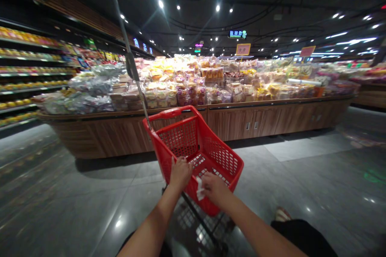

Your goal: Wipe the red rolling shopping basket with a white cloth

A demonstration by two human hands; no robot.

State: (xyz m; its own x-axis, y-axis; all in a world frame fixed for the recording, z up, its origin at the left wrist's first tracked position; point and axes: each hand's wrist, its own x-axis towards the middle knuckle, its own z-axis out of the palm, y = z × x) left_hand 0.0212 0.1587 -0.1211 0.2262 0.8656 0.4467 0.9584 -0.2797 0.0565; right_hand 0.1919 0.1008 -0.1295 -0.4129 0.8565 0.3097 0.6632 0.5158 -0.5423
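Note:
A red plastic shopping cart basket (211, 150) stands in front of me on the shop floor, with nothing visible inside. My left hand (180, 172) is closed over its near rim. My right hand (212, 188) grips the same rim further right and also pinches a small white slip of paper (199, 190). A thin metal pole (126, 48) rises from the cart's far left corner.
A long wooden display island (247, 118) piled with bagged bread and snacks runs across the aisle just beyond the cart. Stocked shelves (30, 72) line the left wall. The floor is glossy grey tile (301, 176). My shoe (282, 213) shows at lower right.

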